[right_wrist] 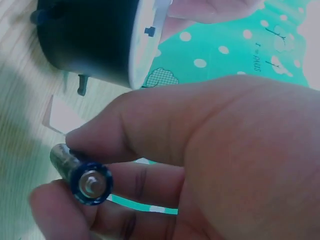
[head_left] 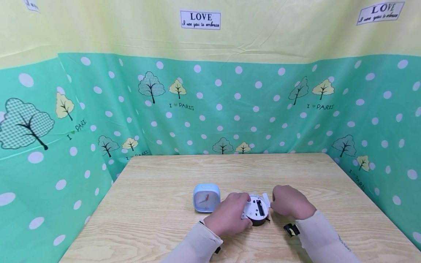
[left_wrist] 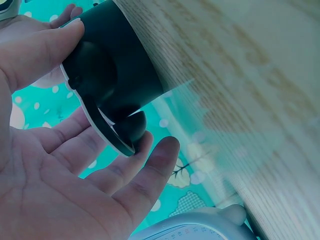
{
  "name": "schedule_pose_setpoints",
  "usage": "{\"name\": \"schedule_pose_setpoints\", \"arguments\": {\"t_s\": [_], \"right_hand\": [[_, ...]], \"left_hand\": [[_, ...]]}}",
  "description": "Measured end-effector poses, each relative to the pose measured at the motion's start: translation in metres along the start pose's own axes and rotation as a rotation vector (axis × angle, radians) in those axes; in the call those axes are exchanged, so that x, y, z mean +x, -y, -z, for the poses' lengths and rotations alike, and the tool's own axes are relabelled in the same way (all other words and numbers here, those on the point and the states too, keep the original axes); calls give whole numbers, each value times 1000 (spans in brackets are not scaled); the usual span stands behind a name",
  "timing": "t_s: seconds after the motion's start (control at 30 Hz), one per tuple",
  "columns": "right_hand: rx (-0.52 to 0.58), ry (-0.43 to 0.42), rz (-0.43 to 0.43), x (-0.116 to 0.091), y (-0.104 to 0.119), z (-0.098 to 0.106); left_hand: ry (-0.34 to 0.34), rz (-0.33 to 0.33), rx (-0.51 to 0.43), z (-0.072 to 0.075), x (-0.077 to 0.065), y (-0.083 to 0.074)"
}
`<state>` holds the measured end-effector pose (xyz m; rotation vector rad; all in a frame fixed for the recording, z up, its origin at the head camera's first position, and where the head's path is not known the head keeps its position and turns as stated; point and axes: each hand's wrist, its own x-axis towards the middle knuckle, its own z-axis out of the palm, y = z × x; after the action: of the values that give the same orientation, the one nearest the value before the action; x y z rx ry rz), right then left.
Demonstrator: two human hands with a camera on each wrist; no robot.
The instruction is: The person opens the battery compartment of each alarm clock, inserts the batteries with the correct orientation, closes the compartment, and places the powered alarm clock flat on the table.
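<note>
A round black alarm clock (head_left: 250, 210) with a white back lies face down on the table, its back facing up and its dark battery slot (head_left: 260, 207) uncovered. My left hand (head_left: 230, 213) grips it from the left side, thumb and fingers at the rim; in the left wrist view the clock's black side (left_wrist: 117, 55) shows. Just right of the clock, my right hand (head_left: 291, 202) pinches a small cylindrical battery (right_wrist: 80, 172) between thumb and fingers, one metal end toward the wrist camera. Beside that hand lies a white battery cover (head_left: 266, 199).
A light blue square alarm clock (head_left: 206, 187) stands upright to the left of my left hand. The wooden table (head_left: 158, 226) is bordered by a green and yellow patterned cloth (head_left: 236, 106) at the back and sides.
</note>
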<state>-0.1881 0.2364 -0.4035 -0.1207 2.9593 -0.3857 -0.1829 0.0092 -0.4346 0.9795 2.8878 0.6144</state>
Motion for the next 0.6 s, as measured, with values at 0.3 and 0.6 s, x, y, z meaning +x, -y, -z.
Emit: {"name": "schedule_pose_setpoints", "arguments": {"t_s": [0.3,0.6], "right_hand": [[11,-44,21,-1,3,4],[60,-74,10,0,9,6]], "left_hand": [[4,6,-4,1,-1,-1],[3,1,4,0,0,-1]]}}
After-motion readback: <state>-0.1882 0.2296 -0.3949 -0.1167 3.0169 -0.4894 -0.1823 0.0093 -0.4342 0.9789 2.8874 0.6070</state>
